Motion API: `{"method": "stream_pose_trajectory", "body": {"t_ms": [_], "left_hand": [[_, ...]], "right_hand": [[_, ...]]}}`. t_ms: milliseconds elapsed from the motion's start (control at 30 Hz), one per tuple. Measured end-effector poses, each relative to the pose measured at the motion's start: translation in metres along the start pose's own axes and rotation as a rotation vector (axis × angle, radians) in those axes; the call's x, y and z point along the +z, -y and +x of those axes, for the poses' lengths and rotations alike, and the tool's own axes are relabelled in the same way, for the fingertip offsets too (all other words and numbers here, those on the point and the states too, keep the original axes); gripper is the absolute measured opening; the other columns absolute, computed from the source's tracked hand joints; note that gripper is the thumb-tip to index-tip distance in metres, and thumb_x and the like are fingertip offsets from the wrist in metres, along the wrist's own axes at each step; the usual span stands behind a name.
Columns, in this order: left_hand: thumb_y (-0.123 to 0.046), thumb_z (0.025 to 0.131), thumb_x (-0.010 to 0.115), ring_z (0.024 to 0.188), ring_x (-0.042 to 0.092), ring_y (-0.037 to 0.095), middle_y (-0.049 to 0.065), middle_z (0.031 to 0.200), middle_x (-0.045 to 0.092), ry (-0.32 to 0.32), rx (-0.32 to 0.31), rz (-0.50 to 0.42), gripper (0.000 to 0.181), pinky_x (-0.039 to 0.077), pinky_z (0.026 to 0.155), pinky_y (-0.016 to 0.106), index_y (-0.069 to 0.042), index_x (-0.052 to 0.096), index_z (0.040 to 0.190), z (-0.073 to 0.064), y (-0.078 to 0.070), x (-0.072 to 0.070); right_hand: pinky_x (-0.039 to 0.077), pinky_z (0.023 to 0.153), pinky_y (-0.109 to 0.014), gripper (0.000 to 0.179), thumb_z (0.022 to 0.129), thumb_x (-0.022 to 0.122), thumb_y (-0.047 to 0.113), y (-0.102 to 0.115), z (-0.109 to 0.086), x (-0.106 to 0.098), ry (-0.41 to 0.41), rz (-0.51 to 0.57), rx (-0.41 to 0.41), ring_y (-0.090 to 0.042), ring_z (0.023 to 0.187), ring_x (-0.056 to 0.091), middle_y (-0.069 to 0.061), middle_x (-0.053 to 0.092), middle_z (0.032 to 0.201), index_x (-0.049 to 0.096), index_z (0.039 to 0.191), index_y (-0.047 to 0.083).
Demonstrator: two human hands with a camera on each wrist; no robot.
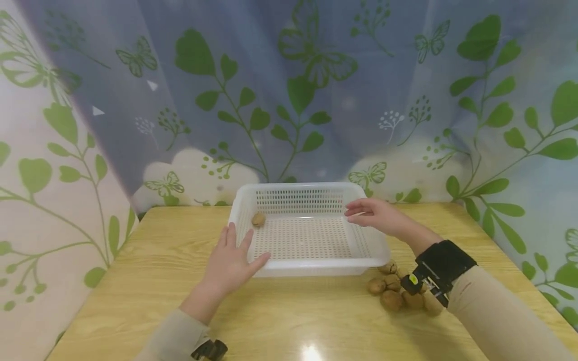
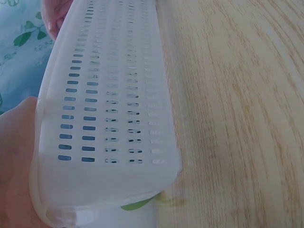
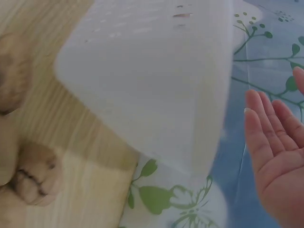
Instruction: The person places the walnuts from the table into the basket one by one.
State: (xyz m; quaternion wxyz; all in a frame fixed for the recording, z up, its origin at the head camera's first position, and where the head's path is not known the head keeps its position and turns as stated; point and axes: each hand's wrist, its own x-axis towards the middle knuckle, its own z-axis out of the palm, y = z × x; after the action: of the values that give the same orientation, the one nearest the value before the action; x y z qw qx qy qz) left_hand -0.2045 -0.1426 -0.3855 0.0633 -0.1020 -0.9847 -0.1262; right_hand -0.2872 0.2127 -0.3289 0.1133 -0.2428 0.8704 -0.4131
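Note:
A white plastic basket [image 1: 311, 262] with slotted walls stands on the table. One walnut [image 1: 258, 219] lies in its left back part. My left hand [image 1: 230, 263] rests on the basket's front left corner with fingers spread. In the left wrist view, part of that hand [image 2: 16, 152] shows beside the rim. Over the basket's right side is my right hand [image 1: 377, 215], its fingers extended and holding nothing. The right wrist view shows the right hand's palm [image 3: 280, 166] and lightly bent fingers, apart from the basket wall [image 3: 142, 71].
Several walnuts [image 1: 392, 300] sit in a pile on the wooden table [image 1: 289, 321], by the basket's front right corner and partly hidden under the right wrist. A patterned curtain [image 1: 253, 100] hangs behind the table and along its sides.

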Motion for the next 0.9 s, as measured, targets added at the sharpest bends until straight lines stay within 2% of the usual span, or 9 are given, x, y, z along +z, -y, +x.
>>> {"method": "stream_pose_trajectory", "body": {"t_ms": [233, 467, 667, 767, 900], "left_hand": [[-0.071, 0.087, 0.033, 0.136, 0.011, 0.047, 0.034, 0.147, 0.011, -0.011, 0.007, 0.014, 0.086, 0.028, 0.102, 0.058, -0.006, 0.035, 0.144, 0.000, 0.001, 0.004], [-0.072, 0.087, 0.032, 0.136, 0.010, 0.047, 0.034, 0.147, 0.010, -0.005, -0.002, 0.006, 0.088, 0.027, 0.102, 0.058, -0.006, 0.035, 0.144, 0.001, 0.002, 0.005], [-0.071, 0.087, 0.032, 0.136, 0.010, 0.047, 0.034, 0.147, 0.010, -0.001, -0.001, 0.005, 0.087, 0.027, 0.102, 0.059, -0.006, 0.034, 0.144, 0.001, 0.002, 0.004], [-0.071, 0.087, 0.032, 0.135, 0.011, 0.047, 0.035, 0.147, 0.010, -0.007, 0.002, 0.006, 0.087, 0.027, 0.102, 0.059, -0.006, 0.034, 0.144, 0.001, 0.001, 0.004], [-0.070, 0.087, 0.033, 0.135, 0.012, 0.047, 0.035, 0.147, 0.011, -0.012, -0.001, 0.006, 0.086, 0.027, 0.102, 0.059, -0.006, 0.034, 0.144, 0.002, 0.000, 0.003]], "right_hand": [[0.043, 0.094, -0.045, 0.054, 0.092, 0.060, 0.030, -0.016, -0.024, -0.003, -0.066, 0.032, 0.034, -0.034, 0.115, 0.052, -0.017, 0.056, 0.124, 0.045, 0.133, -0.001], [0.044, 0.092, -0.047, 0.050, 0.093, 0.059, 0.025, -0.030, -0.044, -0.003, -0.145, 0.053, 0.017, -0.036, 0.113, 0.053, -0.020, 0.058, 0.120, 0.047, 0.130, -0.006], [0.045, 0.091, -0.041, 0.048, 0.094, 0.057, 0.024, -0.048, -0.060, -0.006, -0.190, 0.093, 0.042, -0.023, 0.109, 0.056, -0.021, 0.058, 0.121, 0.046, 0.130, -0.006], [0.046, 0.090, -0.038, 0.051, 0.095, 0.056, 0.025, -0.061, -0.067, -0.008, -0.188, 0.111, 0.068, -0.025, 0.109, 0.057, -0.023, 0.056, 0.123, 0.044, 0.132, -0.008], [0.047, 0.089, -0.041, 0.054, 0.095, 0.056, 0.025, -0.082, -0.075, -0.008, -0.121, 0.099, 0.126, -0.036, 0.113, 0.053, -0.026, 0.054, 0.124, 0.041, 0.132, -0.011]]}}
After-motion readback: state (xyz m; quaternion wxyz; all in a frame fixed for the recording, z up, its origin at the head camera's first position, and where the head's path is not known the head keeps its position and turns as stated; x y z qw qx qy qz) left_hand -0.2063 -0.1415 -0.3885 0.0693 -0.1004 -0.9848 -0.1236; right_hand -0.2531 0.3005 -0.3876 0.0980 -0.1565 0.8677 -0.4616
